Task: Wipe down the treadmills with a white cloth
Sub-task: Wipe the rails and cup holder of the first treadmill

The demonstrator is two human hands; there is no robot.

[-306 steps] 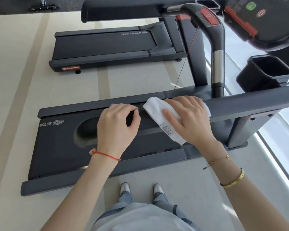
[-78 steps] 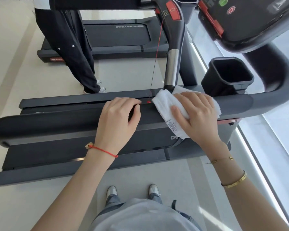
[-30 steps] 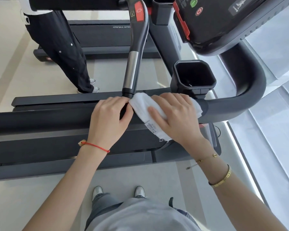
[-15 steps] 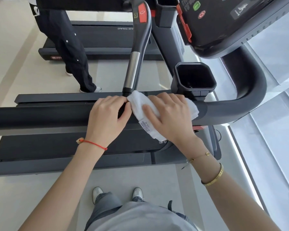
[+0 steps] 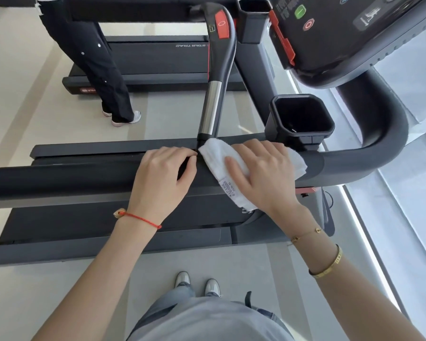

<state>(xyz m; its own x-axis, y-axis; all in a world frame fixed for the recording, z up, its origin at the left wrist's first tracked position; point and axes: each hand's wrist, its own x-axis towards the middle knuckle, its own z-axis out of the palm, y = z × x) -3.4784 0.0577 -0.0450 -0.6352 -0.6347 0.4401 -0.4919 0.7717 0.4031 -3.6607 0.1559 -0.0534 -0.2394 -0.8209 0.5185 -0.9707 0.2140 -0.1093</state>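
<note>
Pressing folded white terry cloth (image 5: 215, 156) onto black padded treadmill handrail (image 5: 59, 179), right hand (image 5: 263, 173) grip flat, fingers extended, left hand (image 5: 162, 178) grip curled over rail beside it

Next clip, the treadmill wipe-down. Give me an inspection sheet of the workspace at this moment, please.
Surface: dark side handrail of the near treadmill.
Job's things: white cloth draped over the handrail, care label hanging on the near side.
Clutter: nothing seen; cup holder looks empty.
Hands: left hand grips the handrail beside the cloth; right hand presses the cloth flat.
Cables: thin red cord beside the upright grip bar.
Surroundings: console above; second treadmill behind; another person's legs standing by it.
</note>
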